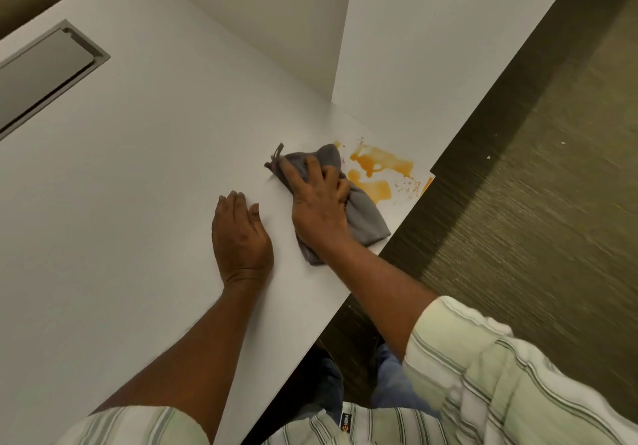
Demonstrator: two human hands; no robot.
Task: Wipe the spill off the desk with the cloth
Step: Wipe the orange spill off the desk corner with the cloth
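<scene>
An orange spill lies in patches and small specks on the white desk, close to its right edge. A crumpled grey cloth sits on the desk just left of the spill, touching its nearest patches. My right hand presses down on the cloth with fingers spread over it. My left hand rests flat on the bare desk to the left of the cloth, palm down and holding nothing.
A white divider panel stands upright on the desk behind the spill. A grey cable hatch is set into the desk at far left. The desk edge runs diagonally, with dark floor to its right.
</scene>
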